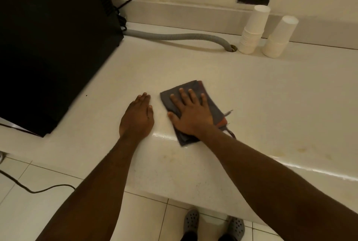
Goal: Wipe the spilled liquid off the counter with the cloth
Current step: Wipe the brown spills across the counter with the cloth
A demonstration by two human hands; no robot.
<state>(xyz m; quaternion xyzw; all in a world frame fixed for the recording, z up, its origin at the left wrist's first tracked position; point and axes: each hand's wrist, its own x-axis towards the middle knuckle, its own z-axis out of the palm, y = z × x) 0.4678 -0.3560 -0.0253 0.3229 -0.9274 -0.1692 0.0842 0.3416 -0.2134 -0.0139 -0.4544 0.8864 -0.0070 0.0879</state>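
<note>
Grey cloth [195, 108], folded, mid-frame on pale bench [271, 93]; right hand [190, 113] flat on it, fingers [191, 95] spread, not gripping. Left hand [137, 116] just beside, palm down on bench, fingers together. Faint stains lower right. Paper cup stacks [251, 31] upper right; black appliance [52, 43] upper left.

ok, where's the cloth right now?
In the head view the cloth lies flat on the counter just right of centre, near the front edge, pressed under the right hand; the left hand rests beside it.
</note>
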